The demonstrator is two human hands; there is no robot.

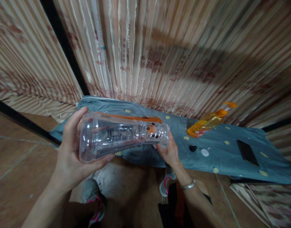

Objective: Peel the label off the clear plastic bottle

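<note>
A large clear plastic bottle (pixel 119 133) with an orange strip and a small orange printed figure lies sideways in the air between my hands. My left hand (pixel 74 152) is wrapped round its wide base, thumb and fingers on opposite sides. At the narrower end on the right, my right hand (pixel 169 148) grips the rim; some of its fingers are hidden behind the plastic. Beyond my right hand, a pump bottle (pixel 204 125) of yellow-orange liquid stands on the blue cloth. A small black piece (pixel 193 148) and a white round piece (pixel 204 152) lie near it.
The blue cloth (pixel 145 158) with yellow pineapple prints covers a narrow table. A black phone-like slab (pixel 247 153) lies at its right. Behind hangs a pleated curtain (pixel 155 57). Black poles (pixel 67 47) rise at the left. My feet are on the tiled floor below.
</note>
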